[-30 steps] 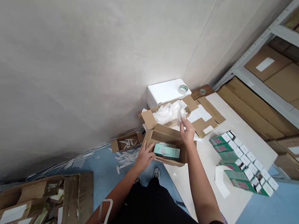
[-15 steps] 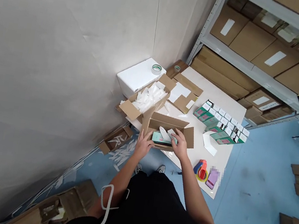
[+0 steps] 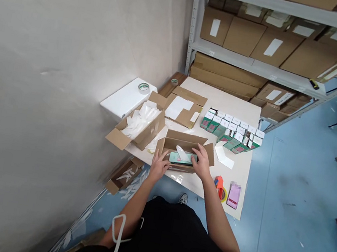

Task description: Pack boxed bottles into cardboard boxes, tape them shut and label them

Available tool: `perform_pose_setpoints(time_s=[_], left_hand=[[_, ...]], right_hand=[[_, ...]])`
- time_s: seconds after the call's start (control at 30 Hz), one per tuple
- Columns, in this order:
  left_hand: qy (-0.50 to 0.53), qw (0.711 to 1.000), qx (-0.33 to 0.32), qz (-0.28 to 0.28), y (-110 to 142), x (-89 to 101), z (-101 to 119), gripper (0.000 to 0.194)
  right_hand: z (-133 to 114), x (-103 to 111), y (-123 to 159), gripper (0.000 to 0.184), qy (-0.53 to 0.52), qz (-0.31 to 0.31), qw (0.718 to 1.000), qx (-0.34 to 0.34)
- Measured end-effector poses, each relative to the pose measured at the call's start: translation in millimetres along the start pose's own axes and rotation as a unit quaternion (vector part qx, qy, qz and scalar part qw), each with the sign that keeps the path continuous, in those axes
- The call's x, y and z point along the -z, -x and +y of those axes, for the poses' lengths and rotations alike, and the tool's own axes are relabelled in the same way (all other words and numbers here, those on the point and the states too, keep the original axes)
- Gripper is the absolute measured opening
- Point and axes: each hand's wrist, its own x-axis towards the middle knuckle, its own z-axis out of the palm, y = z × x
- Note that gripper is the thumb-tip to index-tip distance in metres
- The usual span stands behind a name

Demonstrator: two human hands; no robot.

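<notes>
In the head view an open cardboard box (image 3: 186, 137) sits at the near edge of the table, its flaps spread. Inside lies a mint-green box (image 3: 175, 158) with a white plastic air pillow or paper strip (image 3: 181, 152) resting slantwise on top. My left hand (image 3: 158, 167) grips the cardboard box at its near left corner, thumb along the front wall. At the right end, my right hand (image 3: 202, 162) is closed over the near right wall, fingertips reaching inside beside the mint-green box. What those fingertips touch in there is partly hidden.
Left of it stands an open carton (image 3: 151, 129) of white filler. Several green-and-white boxes (image 3: 232, 129) stand in rows on the table (image 3: 224, 94). An orange tape dispenser (image 3: 219, 185) and a phone (image 3: 233, 196) lie at right. Behind rises a loaded shelf (image 3: 231, 53).
My right hand has come from the filler carton down to the cardboard box, and a white piece now lies on the mint-green box. The view has turned right.
</notes>
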Motion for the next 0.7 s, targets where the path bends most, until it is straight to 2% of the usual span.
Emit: perform_pose_setpoints(time_s=[0.23,0.4,0.57,0.7], left_hand=[[-0.032,0.997,-0.05,-0.045,-49.9,-41.1,24.1,0.006],[-0.01,0.992,-0.094,-0.083,-94.6,-59.5,14.1,0.007],[-0.003,0.988,-0.092,-0.125,-135.3,-62.7,-16.1,0.019],[0.031,0.982,-0.085,-0.166,-143.0,-64.6,-44.9,0.023]], right_hand=[[51.1,40.7,14.2,0.04,0.0,0.058,0.996,-0.06],[63.8,53.9,19.6,0.038,0.03,0.117,0.988,-0.097],[44.5,41.1,18.4,0.037,0.047,0.135,0.98,-0.136],[27.7,15.3,14.7,0.038,0.06,0.127,0.977,-0.163]])
